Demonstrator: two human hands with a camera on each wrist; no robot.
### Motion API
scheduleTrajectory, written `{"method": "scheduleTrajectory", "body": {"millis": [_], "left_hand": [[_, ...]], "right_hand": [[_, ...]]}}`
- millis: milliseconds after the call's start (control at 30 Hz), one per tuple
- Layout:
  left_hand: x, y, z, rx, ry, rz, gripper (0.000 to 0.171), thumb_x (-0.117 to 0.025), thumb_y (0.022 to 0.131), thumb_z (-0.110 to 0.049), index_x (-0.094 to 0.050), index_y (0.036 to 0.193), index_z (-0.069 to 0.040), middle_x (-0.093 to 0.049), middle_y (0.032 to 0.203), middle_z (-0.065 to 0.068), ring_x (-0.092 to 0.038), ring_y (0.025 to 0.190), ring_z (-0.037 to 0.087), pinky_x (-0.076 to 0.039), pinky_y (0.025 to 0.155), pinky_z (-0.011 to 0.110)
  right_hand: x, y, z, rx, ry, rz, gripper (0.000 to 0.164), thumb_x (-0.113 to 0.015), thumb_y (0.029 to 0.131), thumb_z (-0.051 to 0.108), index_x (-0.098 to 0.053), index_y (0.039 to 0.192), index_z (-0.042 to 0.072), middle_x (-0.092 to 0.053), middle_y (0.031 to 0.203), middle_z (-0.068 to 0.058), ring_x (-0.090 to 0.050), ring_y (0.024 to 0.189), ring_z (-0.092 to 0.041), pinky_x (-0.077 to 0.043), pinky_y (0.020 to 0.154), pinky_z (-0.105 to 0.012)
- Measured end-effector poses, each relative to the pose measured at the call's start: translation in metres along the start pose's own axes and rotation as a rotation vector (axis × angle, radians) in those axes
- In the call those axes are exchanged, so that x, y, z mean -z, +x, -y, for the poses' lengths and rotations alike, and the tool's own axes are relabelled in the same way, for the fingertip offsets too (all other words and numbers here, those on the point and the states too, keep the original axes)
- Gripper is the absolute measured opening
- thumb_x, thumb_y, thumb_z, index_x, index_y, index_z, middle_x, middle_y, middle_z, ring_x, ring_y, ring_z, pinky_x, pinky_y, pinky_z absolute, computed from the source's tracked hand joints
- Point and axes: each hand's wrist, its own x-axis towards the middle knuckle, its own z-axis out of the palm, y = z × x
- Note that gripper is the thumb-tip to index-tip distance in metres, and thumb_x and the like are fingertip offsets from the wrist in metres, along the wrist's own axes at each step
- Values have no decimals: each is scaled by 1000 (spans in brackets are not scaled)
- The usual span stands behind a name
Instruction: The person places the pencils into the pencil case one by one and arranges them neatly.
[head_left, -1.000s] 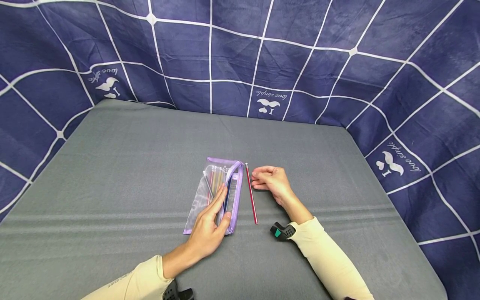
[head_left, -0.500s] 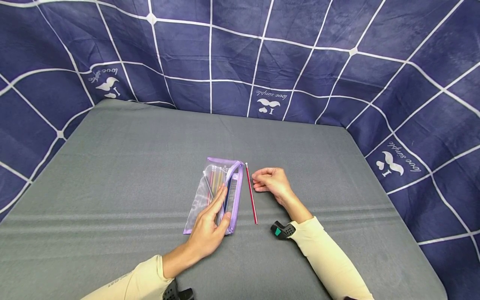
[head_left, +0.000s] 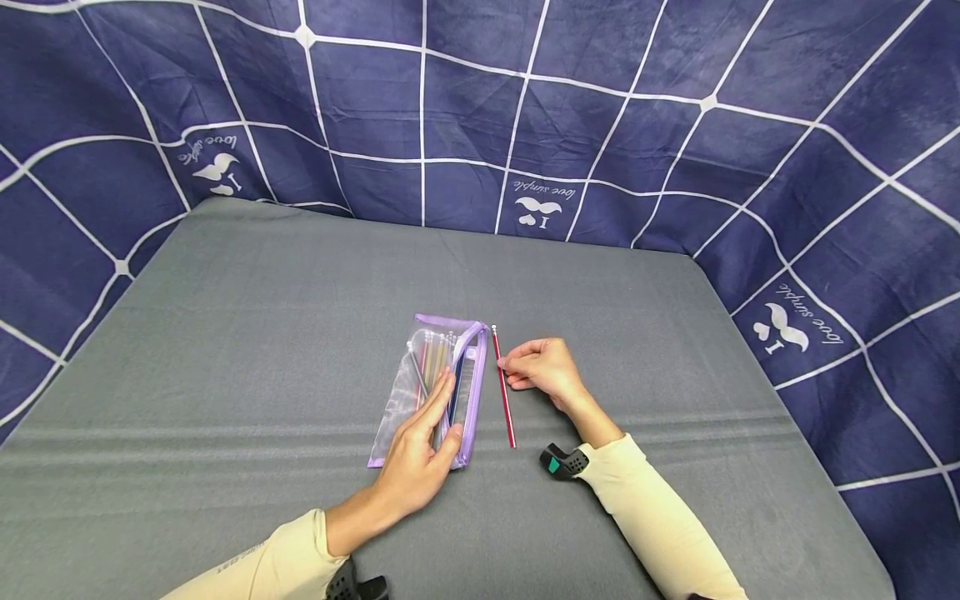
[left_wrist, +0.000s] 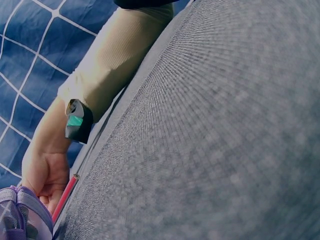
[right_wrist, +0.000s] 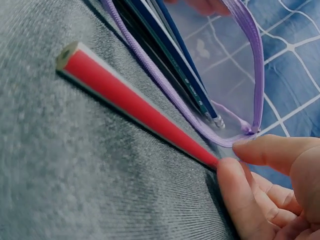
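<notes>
A red-and-white striped pencil (head_left: 505,400) lies on the grey surface just right of a clear mesh pencil case (head_left: 397,408) with purple zip edging. My right hand (head_left: 551,367) pinches the pencil in its upper half, thumb and forefinger at either side, as the right wrist view shows; the thumb (right_wrist: 235,185) hides part of it there. My left hand (head_left: 416,462) lies on the pencil case with straight fingers, its thumb by the unzipped opening. Several pencils are inside, among them dark blue pencils (right_wrist: 172,52) near the opening.
The grey cloth-covered surface (head_left: 285,300) stretches around both hands. A dark blue grid-patterned curtain (head_left: 465,108) rises along its back and sides. A black wrist device (head_left: 564,461) sits at the right cuff, close above the surface.
My right hand has moved slightly left and nearer, from beside the red pencil onto it. My left hand and the pencil case have stayed in place.
</notes>
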Motion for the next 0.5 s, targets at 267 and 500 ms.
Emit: {"method": "scheduleTrajectory", "body": {"millis": [267,500], "left_hand": [[1,1,-1,16,-8,11,63,-59,89,6,-36,147,9,-32,156,22,-30,142,38,-20,119,34],[1,1,-1,19,-3,11,63,-60,89,5,-37,147,9,-32,156,21,-30,143,37,-20,119,33]], "right_hand": [[0,-1,0,11,-117,-6,20,-83,76,2,-69,85,-9,-70,66,-9,-64,50,-9,-58,50,-24],[-4,-4,0,35,-223,-47,21,-86,73,6,-70,79,-6,-68,63,-6,-62,49,-8,-58,50,-26]]}}
